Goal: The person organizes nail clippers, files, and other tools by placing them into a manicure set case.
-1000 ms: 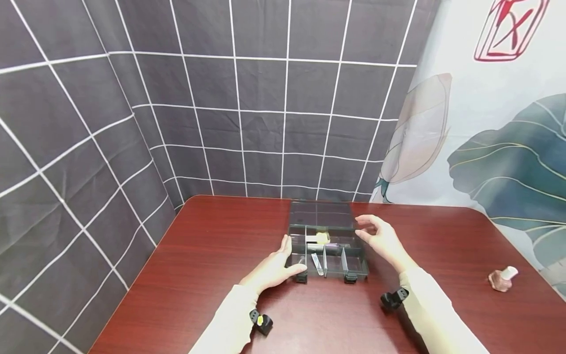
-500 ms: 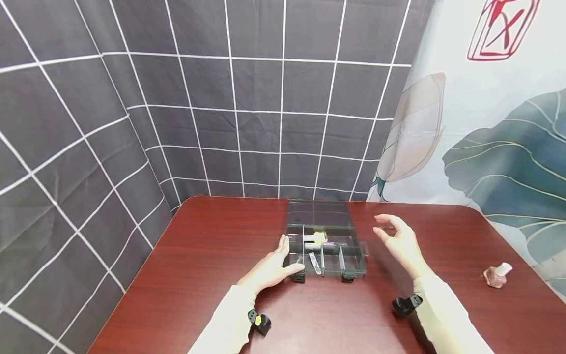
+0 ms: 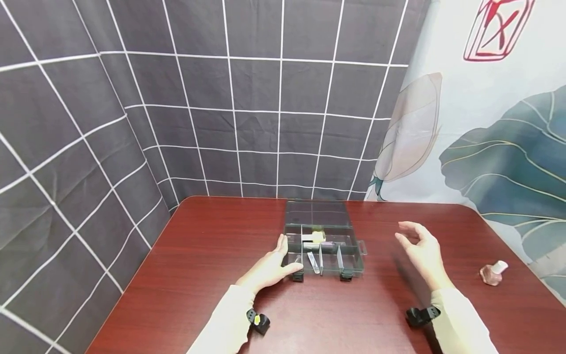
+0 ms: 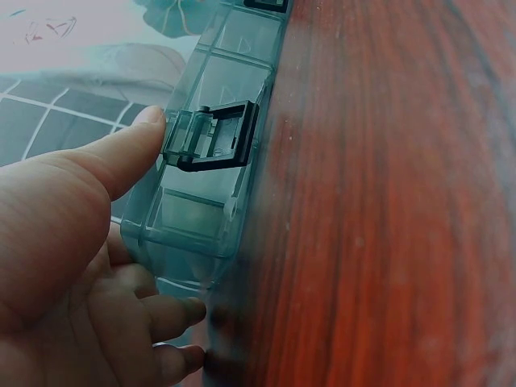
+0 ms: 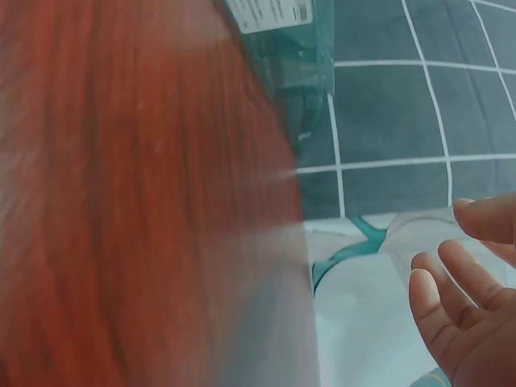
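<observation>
A dark translucent compartment box [image 3: 353, 266] lies on the table with its lid [image 3: 317, 213] tipped back. My left hand [image 3: 268, 268] rests against its left end, fingers along the side and thumb across the front corner by a black latch [image 4: 242, 137]. Inside are a silver nail clipper [image 3: 313, 263] in a front compartment, and a yellow-and-white item [image 3: 316, 237] and a slim purplish tube [image 3: 327, 245] in the back one. To the right of the box, my right hand [image 3: 425, 253] hovers with loosely bent fingers and holds nothing. A pinkish nail polish bottle [image 3: 492, 274] with a white cap stands further right.
The reddish-brown wooden table [image 3: 212, 231] reaches back to a dark grid-patterned cloth [image 3: 261, 128]. A leaf-printed cloth [image 3: 499, 162] hangs behind its right side. The second front latch [image 3: 346, 276] on the box hangs down.
My right hand has moved away from the box's right end, out to the right towards the nail polish bottle. My left hand stays against the box; the view has shifted slightly.
</observation>
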Demonstrator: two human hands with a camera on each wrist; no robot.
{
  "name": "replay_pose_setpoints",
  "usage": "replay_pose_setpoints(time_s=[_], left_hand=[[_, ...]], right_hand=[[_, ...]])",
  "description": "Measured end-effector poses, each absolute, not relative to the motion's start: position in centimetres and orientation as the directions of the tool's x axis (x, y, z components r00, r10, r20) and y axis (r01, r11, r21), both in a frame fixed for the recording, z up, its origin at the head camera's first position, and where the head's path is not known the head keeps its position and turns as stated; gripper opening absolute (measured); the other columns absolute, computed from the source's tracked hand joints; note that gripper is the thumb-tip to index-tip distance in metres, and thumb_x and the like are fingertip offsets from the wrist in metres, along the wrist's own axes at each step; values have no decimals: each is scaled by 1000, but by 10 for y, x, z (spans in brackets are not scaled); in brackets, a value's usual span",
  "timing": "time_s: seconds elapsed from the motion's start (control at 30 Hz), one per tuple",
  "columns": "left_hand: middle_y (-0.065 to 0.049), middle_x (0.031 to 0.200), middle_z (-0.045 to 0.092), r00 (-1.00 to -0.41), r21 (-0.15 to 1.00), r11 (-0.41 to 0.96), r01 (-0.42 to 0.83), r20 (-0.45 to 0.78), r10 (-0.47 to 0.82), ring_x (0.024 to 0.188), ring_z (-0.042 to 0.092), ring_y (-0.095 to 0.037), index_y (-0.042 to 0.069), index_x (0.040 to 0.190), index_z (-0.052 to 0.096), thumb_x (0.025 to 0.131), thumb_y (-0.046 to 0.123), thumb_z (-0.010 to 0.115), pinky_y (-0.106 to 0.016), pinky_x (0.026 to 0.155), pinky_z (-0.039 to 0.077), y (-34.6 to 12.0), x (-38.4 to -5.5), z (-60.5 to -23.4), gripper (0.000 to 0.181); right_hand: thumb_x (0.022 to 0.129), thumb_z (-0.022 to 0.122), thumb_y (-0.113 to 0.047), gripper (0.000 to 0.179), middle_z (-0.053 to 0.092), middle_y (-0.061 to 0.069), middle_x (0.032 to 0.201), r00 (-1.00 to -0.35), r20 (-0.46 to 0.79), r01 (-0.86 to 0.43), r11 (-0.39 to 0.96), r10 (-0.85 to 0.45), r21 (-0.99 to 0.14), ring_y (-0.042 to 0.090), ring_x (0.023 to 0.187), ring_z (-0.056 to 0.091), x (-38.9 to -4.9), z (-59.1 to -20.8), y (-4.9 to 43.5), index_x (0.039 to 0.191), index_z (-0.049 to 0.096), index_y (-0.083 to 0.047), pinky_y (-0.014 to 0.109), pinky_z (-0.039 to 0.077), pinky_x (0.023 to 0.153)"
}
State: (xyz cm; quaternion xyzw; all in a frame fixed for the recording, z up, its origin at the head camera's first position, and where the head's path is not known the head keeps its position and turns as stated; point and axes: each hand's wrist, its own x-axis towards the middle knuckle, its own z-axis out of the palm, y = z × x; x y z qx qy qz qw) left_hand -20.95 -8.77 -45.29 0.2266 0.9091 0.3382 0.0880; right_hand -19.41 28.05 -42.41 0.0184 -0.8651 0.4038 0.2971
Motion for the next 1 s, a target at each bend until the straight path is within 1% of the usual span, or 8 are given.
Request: replay_pose_setpoints(time_s=[0.17, 0.3, 0.53, 0.77, 0.83, 0.87, 0.97, 1.0], left_hand=[[-17, 154, 4, -877, 650, 665, 368, 5, 480, 131, 33, -30, -2, 147, 11, 89, 55, 52, -41, 103, 31, -88, -210, -452, 91], [-18, 153, 5, -876, 651, 660, 374, 14, 482, 131, 33, -29, -3, 147, 11, 89, 52, 52, -41, 103, 31, -88, -210, -452, 90], [-17, 154, 5, -882, 648, 671, 360, 1, 471, 129, 36, -31, -1, 148, 12, 89, 54, 52, -41, 102, 33, -88, -208, -453, 90], [-18, 154, 5, -881, 648, 670, 363, 5, 472, 128, 37, -31, -2, 147, 11, 89, 55, 51, -41, 102, 33, -87, -209, -454, 91], [-17, 154, 4, -881, 650, 668, 362, 3, 474, 129, 37, -31, -2, 148, 11, 89, 54, 51, -41, 102, 33, -87, -209, -454, 91], [-17, 154, 4, -880, 651, 667, 361, 2, 474, 129, 36, -31, -2, 148, 11, 89, 54, 52, -41, 102, 33, -87, -209, -454, 90], [-18, 154, 4, -879, 655, 664, 362, 3, 476, 130, 35, -32, -2, 147, 11, 90, 52, 52, -42, 102, 32, -88, -210, -455, 89], [-18, 154, 4, -880, 655, 663, 363, 7, 475, 129, 35, -32, -2, 147, 11, 89, 52, 53, -42, 102, 32, -88, -210, -455, 89]], right_hand=[[82, 68, -3, 28, 65, 10, 99, -815, 534, -271, 666, 226, -695, -14, 80, 52, -187, -431, 291, 109, 62, 0, 4, 38, 67], [82, 68, -4, 28, 64, 15, 100, -810, 531, -263, 656, 248, -707, -14, 79, 52, -179, -433, 298, 108, 62, 1, 4, 38, 67], [83, 68, -8, 27, 64, 13, 98, -810, 505, -147, 732, 297, -666, -12, 78, 49, -163, -428, 312, 109, 64, -4, 7, 36, 65], [83, 68, -8, 27, 61, 17, 102, -784, 500, -52, 763, 368, -644, -14, 79, 44, -151, -428, 324, 109, 64, -2, 12, 34, 66], [82, 68, -6, 28, 61, 18, 101, -761, 491, -2, 757, 423, -654, -11, 78, 44, -149, -428, 327, 108, 65, -1, 15, 34, 65], [81, 68, -5, 28, 61, 19, 101, -750, 484, 21, 748, 451, -664, -5, 80, 47, -148, -428, 329, 109, 65, -1, 19, 33, 70], [80, 68, -4, 28, 61, 17, 95, -701, 480, 77, 725, 527, -684, -7, 77, 43, -143, -427, 333, 107, 65, 1, 29, 31, 73], [80, 68, -4, 28, 62, 11, 89, -687, 483, 88, 723, 542, -686, -8, 74, 42, -142, -427, 336, 107, 65, 1, 31, 31, 72]])
